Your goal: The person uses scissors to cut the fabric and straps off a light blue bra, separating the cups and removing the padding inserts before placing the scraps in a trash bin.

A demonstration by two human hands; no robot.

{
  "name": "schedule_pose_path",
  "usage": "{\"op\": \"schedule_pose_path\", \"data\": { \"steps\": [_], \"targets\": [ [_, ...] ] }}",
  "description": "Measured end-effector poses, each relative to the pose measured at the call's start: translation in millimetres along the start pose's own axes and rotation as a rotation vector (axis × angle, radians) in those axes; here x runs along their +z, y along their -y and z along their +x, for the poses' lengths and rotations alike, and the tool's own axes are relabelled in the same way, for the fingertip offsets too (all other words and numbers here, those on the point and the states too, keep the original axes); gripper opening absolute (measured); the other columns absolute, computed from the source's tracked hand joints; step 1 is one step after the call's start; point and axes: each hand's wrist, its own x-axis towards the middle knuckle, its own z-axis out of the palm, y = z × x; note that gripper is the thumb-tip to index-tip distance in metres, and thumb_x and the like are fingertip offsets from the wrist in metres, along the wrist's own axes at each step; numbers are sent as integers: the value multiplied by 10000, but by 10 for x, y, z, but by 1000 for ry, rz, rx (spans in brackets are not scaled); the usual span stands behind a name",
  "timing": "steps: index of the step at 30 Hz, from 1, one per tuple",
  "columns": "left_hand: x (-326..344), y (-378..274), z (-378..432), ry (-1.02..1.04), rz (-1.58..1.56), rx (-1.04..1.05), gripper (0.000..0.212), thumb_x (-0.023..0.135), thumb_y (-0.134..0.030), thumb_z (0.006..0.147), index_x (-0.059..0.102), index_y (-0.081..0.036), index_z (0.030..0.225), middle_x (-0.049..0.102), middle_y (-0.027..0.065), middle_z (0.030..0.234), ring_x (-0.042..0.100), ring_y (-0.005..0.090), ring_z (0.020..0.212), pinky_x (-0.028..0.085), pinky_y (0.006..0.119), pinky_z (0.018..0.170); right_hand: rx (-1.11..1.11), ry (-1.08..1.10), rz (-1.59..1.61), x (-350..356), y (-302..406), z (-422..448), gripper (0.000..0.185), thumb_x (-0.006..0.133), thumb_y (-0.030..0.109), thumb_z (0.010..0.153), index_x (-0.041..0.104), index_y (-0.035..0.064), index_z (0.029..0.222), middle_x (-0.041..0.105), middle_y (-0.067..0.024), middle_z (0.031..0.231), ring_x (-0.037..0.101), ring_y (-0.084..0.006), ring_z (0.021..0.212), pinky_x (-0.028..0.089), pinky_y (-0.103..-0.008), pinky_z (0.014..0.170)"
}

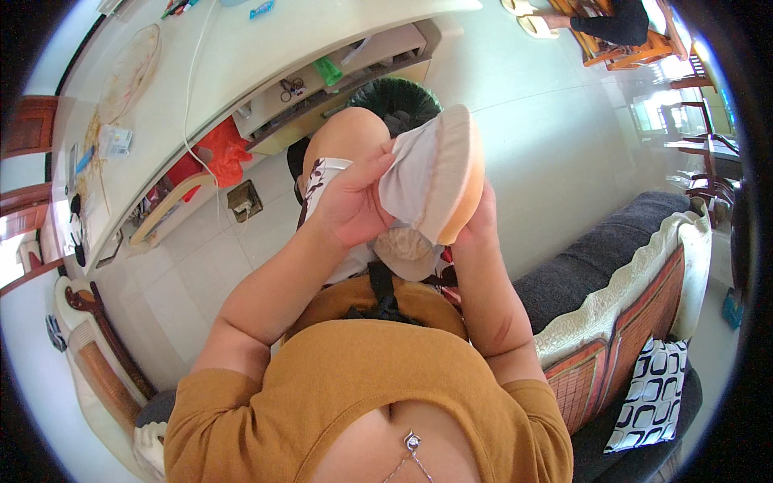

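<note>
In both hands I hold a fabric piece (423,169) with a pale grey cloth side, a gathered beige band and an orange-tan outer side; it may be a cap or a padded cover. My left hand (356,199) pinches the grey cloth between thumb and fingers. From the other side, my right hand (480,214) grips the orange-tan edge, its fingers mostly hidden behind the piece. Below them, a similar beige and grey fabric piece (407,250) lies on my lap.
A long white table (241,66) with an open drawer (386,51) stands ahead. Scissors (293,89) lie in the drawer. Beneath are a red plastic bag (224,151) and a dark lined bin (395,99). A cushioned sofa (604,253) is at right; a seated person's foot (552,23) shows beyond.
</note>
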Motion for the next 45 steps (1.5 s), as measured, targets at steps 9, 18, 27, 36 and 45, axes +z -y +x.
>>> {"op": "schedule_pose_path", "data": {
  "steps": [9,18,27,36,45],
  "targets": [
    [44,56,0,-93,251,124,273,546,-124,859,525,-51,1121,595,44,1040,566,159,966,446,308,857,-554,-42,-801,4,-60,125,219,441,199,919,521,14,1003,535,-43,942,504,-119,855,407,-235,767],
    [4,2,42,-298,483,432,169,522,-151,879,566,-51,1008,605,43,930,578,144,830,459,278,734,-287,-66,-508,173,140,-144,287,528,150,889,536,-46,1098,595,-72,964,553,-126,884,435,-241,779],
    [311,-33,163,-466,609,551,216,528,-232,880,562,-38,969,600,45,881,555,134,786,432,236,692,-447,-100,-435,146,240,-87,244,526,146,887,562,-51,1027,617,-96,932,580,-125,840,468,-236,740],
    [132,-90,120,-228,658,305,256,524,-224,886,572,-29,1044,585,21,973,536,101,864,437,255,766,-220,-141,-249,151,323,-91,233,571,132,849,564,-43,1002,615,-98,923,594,-152,806,485,-254,709],
    [176,-100,122,-209,451,281,547,454,-388,897,280,-83,1317,471,82,1184,500,195,1018,420,326,852,-735,-203,-1026,170,224,-103,265,655,130,755,591,32,992,613,-71,973,570,-179,873,449,-282,775]
  ]
}}
